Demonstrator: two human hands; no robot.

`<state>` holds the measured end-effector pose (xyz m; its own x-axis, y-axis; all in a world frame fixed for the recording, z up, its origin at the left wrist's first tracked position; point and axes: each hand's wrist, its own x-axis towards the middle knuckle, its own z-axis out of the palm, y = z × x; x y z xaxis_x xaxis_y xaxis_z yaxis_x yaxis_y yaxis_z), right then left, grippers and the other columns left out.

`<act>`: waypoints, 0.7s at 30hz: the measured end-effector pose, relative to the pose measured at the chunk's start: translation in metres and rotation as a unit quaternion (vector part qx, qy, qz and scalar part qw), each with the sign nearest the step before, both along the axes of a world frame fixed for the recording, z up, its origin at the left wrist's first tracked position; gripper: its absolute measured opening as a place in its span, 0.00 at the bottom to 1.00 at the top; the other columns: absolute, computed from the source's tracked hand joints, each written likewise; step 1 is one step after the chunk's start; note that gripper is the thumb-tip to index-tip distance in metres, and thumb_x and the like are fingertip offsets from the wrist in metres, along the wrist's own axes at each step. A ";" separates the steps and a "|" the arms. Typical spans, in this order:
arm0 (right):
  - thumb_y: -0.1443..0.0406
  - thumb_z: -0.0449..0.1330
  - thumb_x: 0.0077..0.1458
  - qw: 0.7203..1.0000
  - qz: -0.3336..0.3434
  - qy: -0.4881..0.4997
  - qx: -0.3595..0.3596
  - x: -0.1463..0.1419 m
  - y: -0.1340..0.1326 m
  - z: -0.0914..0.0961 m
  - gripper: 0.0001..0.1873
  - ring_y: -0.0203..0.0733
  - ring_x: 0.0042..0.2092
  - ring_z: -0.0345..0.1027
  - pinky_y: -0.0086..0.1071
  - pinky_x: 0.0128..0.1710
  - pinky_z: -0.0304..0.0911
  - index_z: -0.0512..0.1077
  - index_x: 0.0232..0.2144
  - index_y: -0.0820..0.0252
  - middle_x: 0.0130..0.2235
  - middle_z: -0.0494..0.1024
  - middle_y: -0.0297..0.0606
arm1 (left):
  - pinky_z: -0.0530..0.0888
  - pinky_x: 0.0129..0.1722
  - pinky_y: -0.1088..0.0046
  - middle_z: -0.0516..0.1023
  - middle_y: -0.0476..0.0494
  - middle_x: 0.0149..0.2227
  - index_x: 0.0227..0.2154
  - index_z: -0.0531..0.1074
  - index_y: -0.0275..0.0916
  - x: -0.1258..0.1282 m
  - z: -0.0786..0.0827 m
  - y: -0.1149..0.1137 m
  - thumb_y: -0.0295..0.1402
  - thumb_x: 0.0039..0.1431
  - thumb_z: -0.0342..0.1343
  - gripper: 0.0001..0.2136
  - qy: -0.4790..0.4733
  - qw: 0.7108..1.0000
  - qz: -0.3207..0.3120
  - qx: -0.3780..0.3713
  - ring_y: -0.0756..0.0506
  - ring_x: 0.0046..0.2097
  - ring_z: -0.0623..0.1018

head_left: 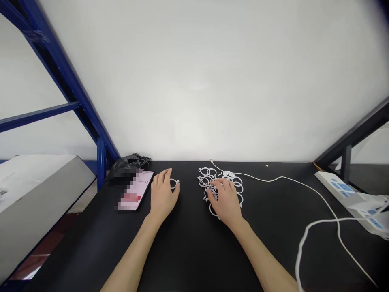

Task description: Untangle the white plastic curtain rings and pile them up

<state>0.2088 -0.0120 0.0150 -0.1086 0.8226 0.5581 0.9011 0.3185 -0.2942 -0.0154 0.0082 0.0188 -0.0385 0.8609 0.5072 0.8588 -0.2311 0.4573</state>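
On a black table (188, 243) lies a tangled pile of thin white cable (212, 176). My right hand (225, 200) rests flat on that pile, fingers spread over the loops. Left of it, my left hand (162, 194) lies palm down with fingers stretched out; a small white cable loop (174, 183) shows beside its fingers, touching them. One strand of the white cable (288, 180) runs off to the right from the pile.
A phone (135, 190) with a lit screen lies left of my left hand, a crumpled black plastic bag (127, 164) behind it. A white power strip (349, 192) sits at the right edge. A blue metal frame (100, 162) stands at left, beside a grey box (36, 186).
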 end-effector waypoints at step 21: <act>0.69 0.59 0.58 0.998 0.051 -0.022 -0.009 -0.002 0.002 -0.001 0.08 0.53 0.50 0.64 0.51 0.51 0.64 0.77 0.39 0.57 0.43 0.77 0.43 | 0.69 0.54 0.56 0.74 0.43 0.48 0.47 0.69 0.41 0.010 0.004 -0.008 0.31 0.61 0.52 0.11 -0.035 0.984 -0.164 -0.068 0.40 0.53 0.70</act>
